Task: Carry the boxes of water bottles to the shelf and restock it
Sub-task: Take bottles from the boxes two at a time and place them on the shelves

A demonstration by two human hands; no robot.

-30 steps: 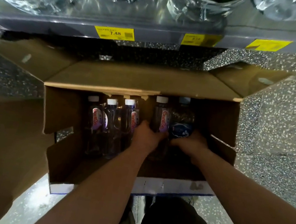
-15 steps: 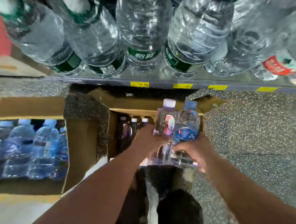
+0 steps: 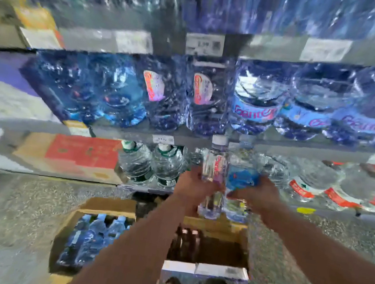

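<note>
Two bottles (image 3: 226, 179) upright, touching, left hand (image 3: 193, 186) and right hand (image 3: 257, 193) clamping them before shelf edge (image 3: 278, 144).

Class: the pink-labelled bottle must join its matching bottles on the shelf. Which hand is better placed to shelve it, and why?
Left. The left hand holds the pink-labelled bottle, and the matching bottles stand up and to the left. The right hand holds the blue-labelled bottle.

left hand (image 3: 193, 185) grips pink-label bottle (image 3: 215, 170) | right hand (image 3: 258, 195) grips blue-label bottle (image 3: 241, 174)
</note>
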